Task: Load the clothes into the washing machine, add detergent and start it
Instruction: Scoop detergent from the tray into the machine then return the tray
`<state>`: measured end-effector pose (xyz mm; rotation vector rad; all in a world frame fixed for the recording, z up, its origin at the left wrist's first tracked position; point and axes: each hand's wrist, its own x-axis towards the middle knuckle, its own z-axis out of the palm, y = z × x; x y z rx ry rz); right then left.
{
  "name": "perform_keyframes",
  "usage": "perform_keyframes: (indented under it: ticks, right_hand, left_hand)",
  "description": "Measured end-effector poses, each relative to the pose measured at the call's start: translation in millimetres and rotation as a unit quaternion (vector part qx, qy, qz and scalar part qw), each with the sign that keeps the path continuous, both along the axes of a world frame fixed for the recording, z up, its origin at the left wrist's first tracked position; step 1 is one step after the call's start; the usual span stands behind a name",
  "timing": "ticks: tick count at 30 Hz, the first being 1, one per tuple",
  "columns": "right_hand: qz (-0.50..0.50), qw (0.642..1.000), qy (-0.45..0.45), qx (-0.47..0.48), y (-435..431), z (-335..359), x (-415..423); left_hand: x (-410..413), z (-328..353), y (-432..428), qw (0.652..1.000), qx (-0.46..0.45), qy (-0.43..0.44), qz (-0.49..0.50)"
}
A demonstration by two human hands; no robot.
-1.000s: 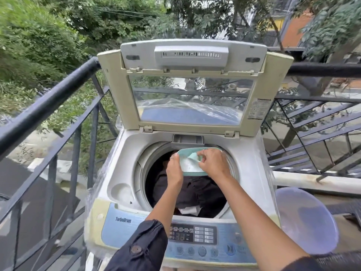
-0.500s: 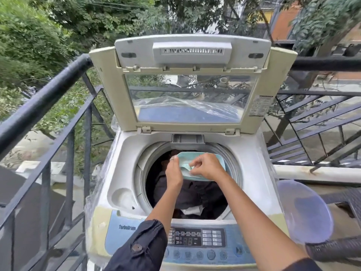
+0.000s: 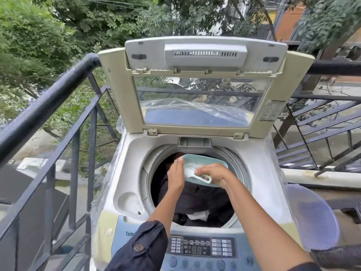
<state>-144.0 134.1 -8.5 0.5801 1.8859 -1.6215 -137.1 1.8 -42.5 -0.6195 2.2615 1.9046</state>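
Item: pale green plastic detergent tub, my left hand gripping its rim above the open white top-loading washing machine drum so spills land on the dark clothes inside; my right hand pinches its pale scoop.

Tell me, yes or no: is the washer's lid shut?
No, the lid stands raised upright at the back, and dark clothes show in the open drum.
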Motion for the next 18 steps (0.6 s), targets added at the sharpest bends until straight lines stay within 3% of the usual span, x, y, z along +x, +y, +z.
perform_keyframes:
  ticks: [4,12,18]
  right_hand:
    - [-0.059,0.995,-0.018,-0.075,5,-6,-12]
    - [-0.160,0.982,0.023,-0.098,13,7,-43]
    - [-0.223,0.970,0.099,-0.013,13,8,-76]
  left_hand:
    - [-4,-8,-7,1.000,0.014,-0.016,0.018]
    - [-20,-17,-10,1.000,0.008,-0.023,0.013]
    - [-30,-23,-13,1.000,0.006,-0.025,-0.009]
